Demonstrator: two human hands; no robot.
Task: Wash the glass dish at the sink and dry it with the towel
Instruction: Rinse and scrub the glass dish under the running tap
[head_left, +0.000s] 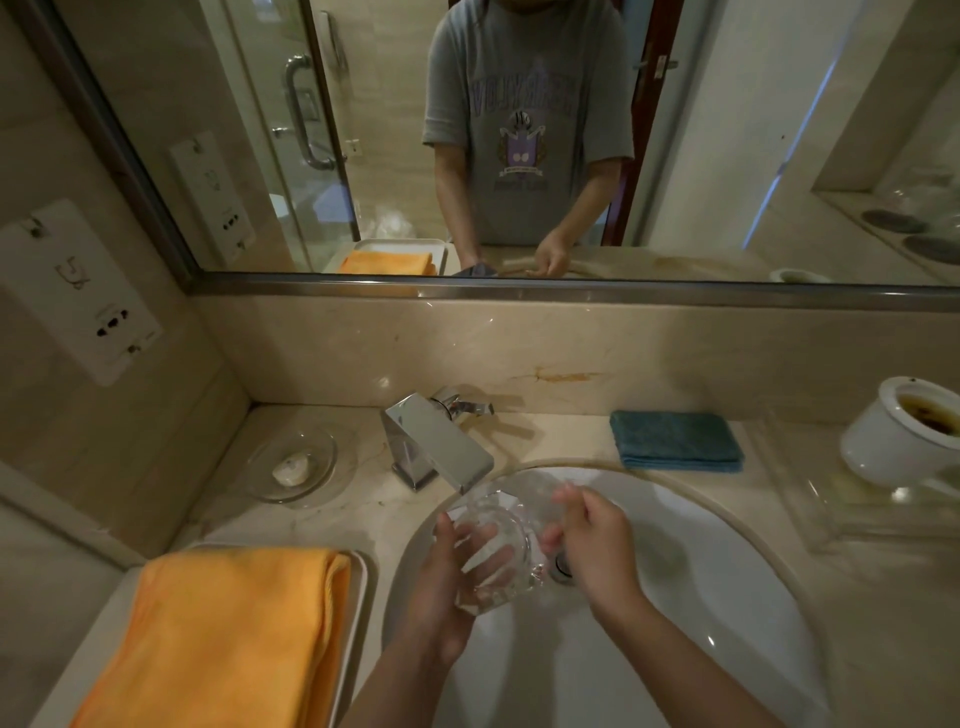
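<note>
A clear glass dish (498, 540) is held over the white sink basin (701, 571), just under the spout of the chrome faucet (436, 447). My left hand (447, 587) cups it from below and from the left. My right hand (592, 540) grips its right rim, fingers curled on the glass. Whether water is running I cannot tell. A folded orange towel (223, 634) lies on a white tray (358, 597) at the left of the basin.
A glass soap dish with a small soap (291, 465) sits left of the faucet. A folded blue cloth (675, 439) lies behind the basin on the right. A white cup (893, 436) stands on a clear tray at far right. A mirror hangs above.
</note>
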